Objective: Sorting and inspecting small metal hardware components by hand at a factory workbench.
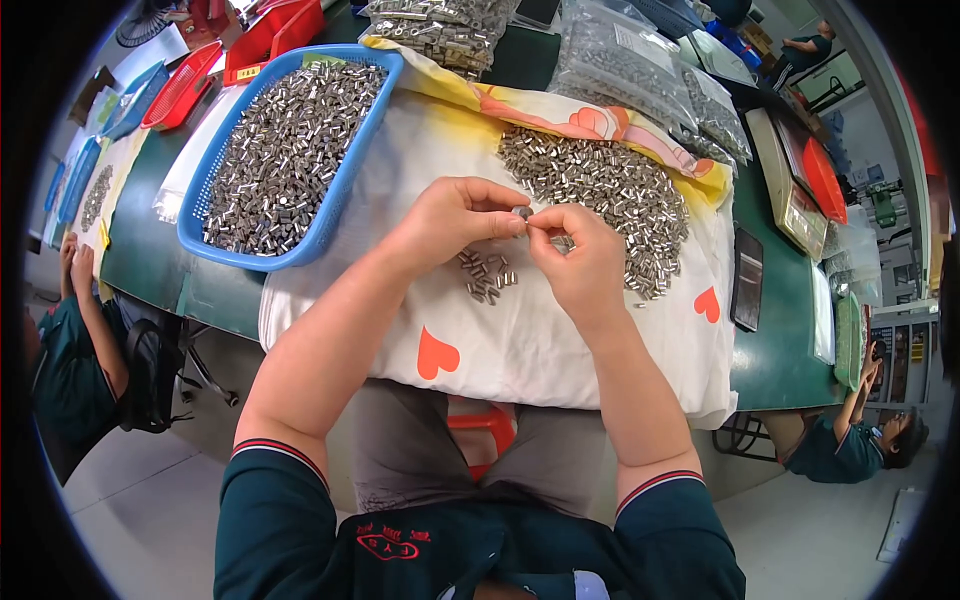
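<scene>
Over the white cloth (385, 310) my two hands meet at the fingertips. Between thumb and fingers of my left hand (450, 222) is a small metal sleeve (522, 212), dark grey at the end that shows. My right hand (583, 258) is pinched closed against it; whether a second piece sits in those fingers is too small to tell. Just below my hands lies a small group of shiny metal sleeves (487, 278). A large pile of similar sleeves (640, 215) spreads behind and to the right of my right hand, partly hidden by it.
A blue basket (190, 215) full of metal sleeves stands at the left. Clear bags of metal parts (625, 65) lie at the back. A dark phone (747, 280) rests on the green table (775, 365) at right. Red trays (183, 85) stand far left. Other people sit at both sides.
</scene>
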Available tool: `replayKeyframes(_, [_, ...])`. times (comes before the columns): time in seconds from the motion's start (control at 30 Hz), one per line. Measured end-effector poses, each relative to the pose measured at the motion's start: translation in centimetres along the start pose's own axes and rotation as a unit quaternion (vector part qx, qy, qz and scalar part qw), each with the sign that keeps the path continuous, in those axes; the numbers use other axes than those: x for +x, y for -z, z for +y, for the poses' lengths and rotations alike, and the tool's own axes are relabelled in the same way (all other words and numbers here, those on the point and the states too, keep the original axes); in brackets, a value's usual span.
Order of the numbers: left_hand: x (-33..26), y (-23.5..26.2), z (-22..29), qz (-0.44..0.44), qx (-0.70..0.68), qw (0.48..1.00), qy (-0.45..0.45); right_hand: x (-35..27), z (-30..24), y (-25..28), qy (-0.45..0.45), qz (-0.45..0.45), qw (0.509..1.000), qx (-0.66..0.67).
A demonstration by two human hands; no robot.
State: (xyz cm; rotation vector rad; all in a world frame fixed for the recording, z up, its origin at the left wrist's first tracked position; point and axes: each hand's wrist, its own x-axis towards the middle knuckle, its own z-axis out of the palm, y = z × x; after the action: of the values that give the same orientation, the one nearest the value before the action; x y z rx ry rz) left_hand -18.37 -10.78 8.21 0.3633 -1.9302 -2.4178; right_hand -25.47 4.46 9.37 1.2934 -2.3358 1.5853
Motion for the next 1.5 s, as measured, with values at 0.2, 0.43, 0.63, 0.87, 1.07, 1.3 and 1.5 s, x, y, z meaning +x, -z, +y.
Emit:
replayKeyframes(0.2, [0.1,0.0,-0.1,-0.011,-0.017,1.0,-0.002,0.2,-0.2,0.5,0.066,-0.011,0.995,-0.081])
replayKeyframes(0.43, [-0.4,0.8,0.2,-0.041,0.029,0.999,0.017,0.6,-0.2,1.1,-0.112,-0.118,0.985,0.058])
replayKeyframes(0.63, [-0.5,0.4,1.3,-0.013,0.052,0.998,0.04,0.8,1.2,1.4,-0.1,-0.088,0.989,0.064])
replayKeyframes(0.87, [1.2,2.6,-0.4,0.108,-0.071,0.991,-0.041,-0.5,1.4,-2.0,0.118,-0.138,0.979,-0.088])
replayKeyframes(1.07, [1.7,3.3,-0.8,0.115,-0.047,0.989,-0.074,-1.5,1.2,-3.1,0.165,-0.157,0.97,-0.084])
replayKeyframes(1.3, [1.6,2.4,-0.7,0.124,0.047,0.988,-0.073,-1.9,0.4,-3.1,0.159,-0.175,0.969,-0.074])
replayKeyframes(1.5, [1.5,2.4,-1.1,0.109,0.138,0.978,-0.113,-2.4,-0.9,-2.1,0.179,-0.211,0.955,-0.105])
